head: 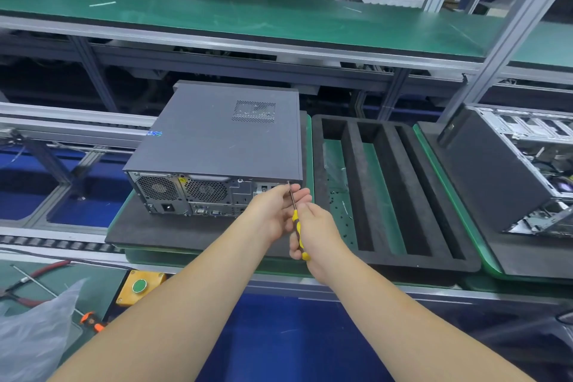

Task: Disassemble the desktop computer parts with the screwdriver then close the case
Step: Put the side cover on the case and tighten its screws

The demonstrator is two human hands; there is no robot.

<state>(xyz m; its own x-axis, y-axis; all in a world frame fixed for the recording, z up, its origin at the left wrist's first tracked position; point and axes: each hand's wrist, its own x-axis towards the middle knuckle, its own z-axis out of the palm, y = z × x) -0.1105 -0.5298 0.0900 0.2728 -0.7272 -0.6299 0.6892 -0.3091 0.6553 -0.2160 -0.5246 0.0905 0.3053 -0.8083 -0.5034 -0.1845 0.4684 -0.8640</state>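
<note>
Closed grey computer case [214, 139] (rear-facing)

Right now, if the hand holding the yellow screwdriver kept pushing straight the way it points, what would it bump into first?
Probably the back panel of the dark grey metal computer case. The right hand aims the yellow-and-black screwdriver at the panel's top right corner, and its tip looks already there, though depth is hard to judge.

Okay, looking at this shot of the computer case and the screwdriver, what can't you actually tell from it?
- Head view: the screw at the screwdriver tip is too small to see.
- The case interior is hidden by its closed panel.
- The left hand covers some rear ports.
- The right hand covers most of the handle.
</note>
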